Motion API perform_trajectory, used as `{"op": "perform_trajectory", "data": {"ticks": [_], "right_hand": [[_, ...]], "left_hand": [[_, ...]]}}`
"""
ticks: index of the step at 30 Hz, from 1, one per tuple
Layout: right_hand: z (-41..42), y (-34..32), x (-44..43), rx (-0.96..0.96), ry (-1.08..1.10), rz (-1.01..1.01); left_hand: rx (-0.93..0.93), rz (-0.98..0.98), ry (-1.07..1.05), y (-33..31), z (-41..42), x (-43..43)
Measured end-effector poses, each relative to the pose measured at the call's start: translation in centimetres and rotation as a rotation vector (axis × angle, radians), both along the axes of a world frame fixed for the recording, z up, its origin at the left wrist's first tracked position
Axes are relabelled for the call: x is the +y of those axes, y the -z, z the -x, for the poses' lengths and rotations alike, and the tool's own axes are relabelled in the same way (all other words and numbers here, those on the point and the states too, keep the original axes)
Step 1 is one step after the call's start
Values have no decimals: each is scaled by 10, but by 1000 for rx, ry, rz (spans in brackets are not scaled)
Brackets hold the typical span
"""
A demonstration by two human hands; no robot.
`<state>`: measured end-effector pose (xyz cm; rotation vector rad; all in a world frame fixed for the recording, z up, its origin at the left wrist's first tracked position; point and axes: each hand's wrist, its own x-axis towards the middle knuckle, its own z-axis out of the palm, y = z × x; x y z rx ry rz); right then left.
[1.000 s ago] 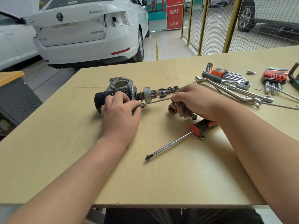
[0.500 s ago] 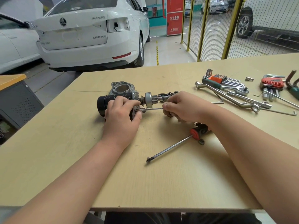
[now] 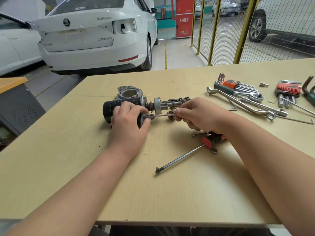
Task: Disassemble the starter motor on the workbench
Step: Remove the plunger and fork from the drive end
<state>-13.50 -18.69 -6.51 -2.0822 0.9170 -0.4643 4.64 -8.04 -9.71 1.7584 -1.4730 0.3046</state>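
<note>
Steel through-bolt — thin and bright, lying close to level between the two hands. The right hand pinches its right end between thumb and forefinger, with the other fingers curled under. The left hand wraps over the near side of the starter motor. Its fingers curl round the black housing, and the thumb tip sits right beside the spot where the bolt enters the end plate.

Motor position: on its side on the workbench, left of centre and farther off than the screwdriver. The pinion shaft sticks out to the right, just beyond the bolt.

Change against one second ago:
- The bolt is tilted then, right end higher; now it runs near level, in line with the housing.
- The right hand sits a little further left, nearer the motor.
- A copper-coloured part, covered by the hand half a second ago, shows again behind the bolt.
- Exposed bolt length looks about the same — the view shifts too, so no firm reading.
- The left hand's hold on the housing is unchanged.

Judgement: the bolt is not free yet, since its left end sits in the housing. The new alignment suggests the step in hand is working this bolt along its bore, and disassembly calls for drawing it straight out to the right. Cannot tell whether it is threaded in or sliding loose.
</note>
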Motion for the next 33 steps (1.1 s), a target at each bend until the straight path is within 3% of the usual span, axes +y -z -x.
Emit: {"op": "perform_trajectory", "data": {"ticks": [16, 22, 28, 33], "right_hand": [[2, 1, 0, -9, -30, 3], [-6, -1, -6, 66, -12, 131], [-9, -5, -8, 132, -25, 267], [-17, -6, 2, 348, -75, 525]], "left_hand": [[-9, 1, -4, 1, -1, 0], [1, -12, -1, 0, 0, 2], [-44, -142, 7, -1, -14, 9], [-105, -218, -68, 0, -19, 11]]}}
